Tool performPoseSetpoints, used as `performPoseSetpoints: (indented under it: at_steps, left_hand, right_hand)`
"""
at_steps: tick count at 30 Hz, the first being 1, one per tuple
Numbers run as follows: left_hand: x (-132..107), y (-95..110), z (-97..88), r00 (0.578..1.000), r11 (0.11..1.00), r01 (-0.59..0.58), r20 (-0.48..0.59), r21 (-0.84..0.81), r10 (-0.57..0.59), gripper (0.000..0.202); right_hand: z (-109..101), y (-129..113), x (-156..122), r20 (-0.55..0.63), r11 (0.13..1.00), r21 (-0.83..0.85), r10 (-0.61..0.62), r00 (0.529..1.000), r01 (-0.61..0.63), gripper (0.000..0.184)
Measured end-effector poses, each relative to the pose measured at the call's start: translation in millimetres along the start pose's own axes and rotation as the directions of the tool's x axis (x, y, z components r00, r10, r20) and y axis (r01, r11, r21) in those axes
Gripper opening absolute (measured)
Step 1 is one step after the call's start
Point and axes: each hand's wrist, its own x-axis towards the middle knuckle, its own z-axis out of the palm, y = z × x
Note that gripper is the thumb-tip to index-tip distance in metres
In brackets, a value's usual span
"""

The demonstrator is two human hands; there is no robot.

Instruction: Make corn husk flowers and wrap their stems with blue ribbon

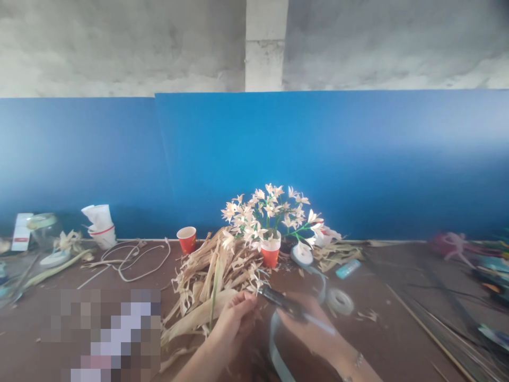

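Note:
My right hand [306, 321], blurred by motion, is closed around a black glue gun [284, 303] with a whitish stick out of its rear end. Its tip points left, close to the fingertips of my left hand [236, 313]. Those fingers are pinched together; what they hold is too small to make out. Pale husk scraps show just beyond them. A heap of dry corn husks [222, 265] lies behind and under my left hand. Cream husk flowers [258, 212] on green stems stand in a red paper cup [270, 255] past both hands.
Behind the right hand lie a ribbon roll [302, 255], a tape roll [340, 301] and a turquoise lighter-like item [348, 268]. Another red cup [186, 240], a white cable [135, 265] and a glass jar [43, 233] stand left. Thin sticks [429, 331] lie right. A blue panel [278, 148] closes the back.

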Motion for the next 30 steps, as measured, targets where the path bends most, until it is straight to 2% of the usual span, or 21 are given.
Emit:
performPoseSetpoints:
  at_steps: [30]
  left_hand:
    - [2.0, -1.9, -1.5, 0.999, 0.999, -0.032, -0.002, 0.007, 0.032, 0.034]
  right_hand:
    - [0.1, 0.5, -0.9, 0.047, 1.0, -0.004, -0.005, 0.999, 0.005, 0.015]
